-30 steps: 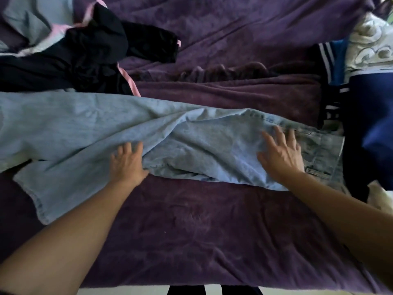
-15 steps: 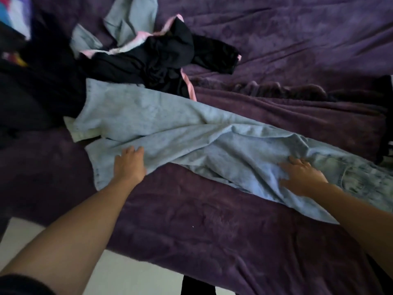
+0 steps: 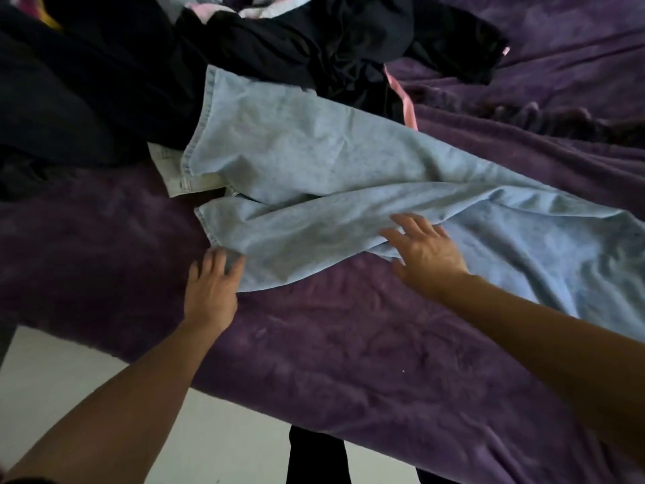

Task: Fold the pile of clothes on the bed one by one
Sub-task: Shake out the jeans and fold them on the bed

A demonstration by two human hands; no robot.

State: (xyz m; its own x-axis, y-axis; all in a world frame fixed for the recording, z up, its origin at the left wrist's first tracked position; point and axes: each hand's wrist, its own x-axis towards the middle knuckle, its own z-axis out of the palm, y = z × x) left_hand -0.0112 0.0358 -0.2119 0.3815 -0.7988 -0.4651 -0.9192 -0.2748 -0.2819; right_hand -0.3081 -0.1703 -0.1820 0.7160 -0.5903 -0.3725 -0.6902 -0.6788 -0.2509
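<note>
Light blue jeans [image 3: 349, 162] lie stretched across the purple bed cover, their two leg hems at the left. My left hand [image 3: 212, 284] rests at the near hem corner of the lower leg, fingers straight, fingertips touching the denim. My right hand [image 3: 424, 251] lies flat with spread fingers on the near edge of the jeans, around mid-leg. The waist end runs out of view to the right.
A heap of dark clothes [image 3: 244, 47] with a pink strip [image 3: 406, 99] lies behind the jeans, at the top left. The purple bed cover [image 3: 349, 361] spreads in front of me; its near edge drops to a pale floor [image 3: 87, 372] at the lower left.
My view has swung left toward the leg hems. My left hand slid to the hem corner of the lower leg. My right hand moved left along the jeans, from the seat to mid-leg.
</note>
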